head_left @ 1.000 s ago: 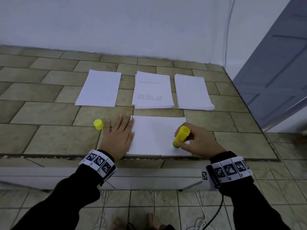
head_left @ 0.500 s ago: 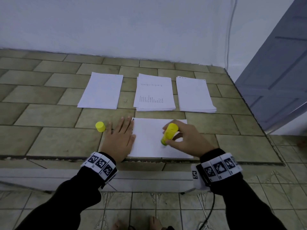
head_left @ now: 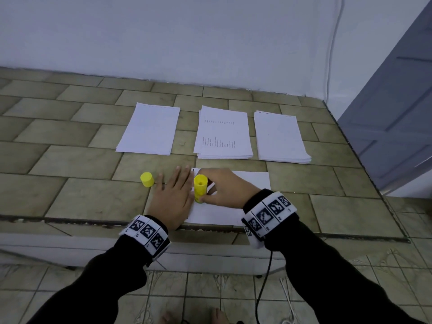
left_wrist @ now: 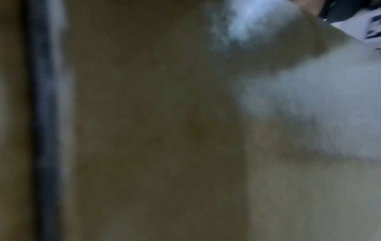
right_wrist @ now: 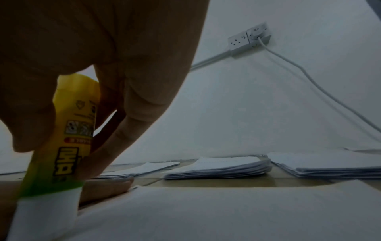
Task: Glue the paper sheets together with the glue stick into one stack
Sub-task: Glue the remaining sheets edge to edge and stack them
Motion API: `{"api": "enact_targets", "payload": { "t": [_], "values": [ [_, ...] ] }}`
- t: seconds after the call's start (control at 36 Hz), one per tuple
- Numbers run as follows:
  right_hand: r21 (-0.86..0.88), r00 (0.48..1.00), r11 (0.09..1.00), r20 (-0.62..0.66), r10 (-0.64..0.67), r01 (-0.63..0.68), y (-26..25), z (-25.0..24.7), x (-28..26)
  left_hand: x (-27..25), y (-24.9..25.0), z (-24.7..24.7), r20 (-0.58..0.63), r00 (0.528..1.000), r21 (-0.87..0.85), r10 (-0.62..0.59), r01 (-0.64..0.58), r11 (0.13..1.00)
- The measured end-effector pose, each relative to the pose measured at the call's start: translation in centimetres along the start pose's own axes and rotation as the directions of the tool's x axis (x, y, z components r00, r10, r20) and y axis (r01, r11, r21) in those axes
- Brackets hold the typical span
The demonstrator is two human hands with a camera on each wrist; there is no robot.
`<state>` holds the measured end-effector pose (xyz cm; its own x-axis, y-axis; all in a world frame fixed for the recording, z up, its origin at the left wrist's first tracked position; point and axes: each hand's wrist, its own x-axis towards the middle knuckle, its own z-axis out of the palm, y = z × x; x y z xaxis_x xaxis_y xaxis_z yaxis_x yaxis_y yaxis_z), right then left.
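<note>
The right hand (head_left: 225, 191) gripped the yellow plastic glue stick (head_left: 200, 188), its white glue end pressed onto the single white paper sheet (head_left: 247, 183) at the tiled counter's front edge. The left hand (head_left: 171, 198) lay flat, fingers straight, on that sheet's left edge. The yellow cap (head_left: 147, 179) stood just left of the sheet; three white paper stacks (head_left: 223, 134) lay behind it.

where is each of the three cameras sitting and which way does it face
Head: on the head, looking forward and down at the tiled ledge; shows both sleeves, the left hand and the right hand.
Left wrist: low against the ledge, blurred; only a bit of white sheet is clear.
Right wrist: low over the sheet, looking along the fingers toward the wall.
Shared: head and right wrist both show the glue stick and the three paper piles.
</note>
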<state>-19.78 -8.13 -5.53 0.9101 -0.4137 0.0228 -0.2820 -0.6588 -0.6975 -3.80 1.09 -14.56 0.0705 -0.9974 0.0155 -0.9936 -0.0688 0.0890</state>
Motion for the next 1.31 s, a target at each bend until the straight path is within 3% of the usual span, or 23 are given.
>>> {"api": "enact_targets", "payload": {
  "t": [0.19,0.42,0.64,0.83,1.0,1.17,1.31],
  "values": [
    [-0.043,0.984,0.985,-0.070,0.163,-0.167,1.8,-2.2,3.2,0.0,0.2,-0.3,0.002,0.999,-0.030,-0.032,0.032,0.999],
    [0.087,0.946,0.963,-0.179,0.269,-0.257,3.4,-3.3,3.4,0.0,0.4,-0.6,0.017,0.998,-0.039,-0.054,0.055,0.998],
    [0.242,0.957,0.951,-0.171,0.236,-0.191,3.1,-2.8,-3.5,0.1,0.4,-0.5,0.022,0.998,-0.033,-0.054,0.055,0.998],
    [0.231,0.974,0.964,-0.146,0.171,-0.134,2.5,-1.5,-7.2,0.3,0.6,-0.6,0.087,0.993,0.046,-0.085,0.081,0.996],
    [0.162,0.982,0.980,-0.129,0.139,-0.117,2.9,-1.7,-6.8,0.2,0.7,-0.8,0.085,0.992,0.028,-0.089,0.087,0.996],
    [0.162,0.970,0.973,-0.154,0.187,-0.161,4.4,-3.7,-4.1,0.2,0.8,-1.0,0.101,0.990,0.054,-0.093,0.088,0.995],
    [0.119,0.942,0.971,-0.242,0.232,-0.208,5.8,-5.3,-1.8,0.2,0.8,-1.1,0.117,0.988,0.040,-0.099,0.095,0.995]
  ]
}}
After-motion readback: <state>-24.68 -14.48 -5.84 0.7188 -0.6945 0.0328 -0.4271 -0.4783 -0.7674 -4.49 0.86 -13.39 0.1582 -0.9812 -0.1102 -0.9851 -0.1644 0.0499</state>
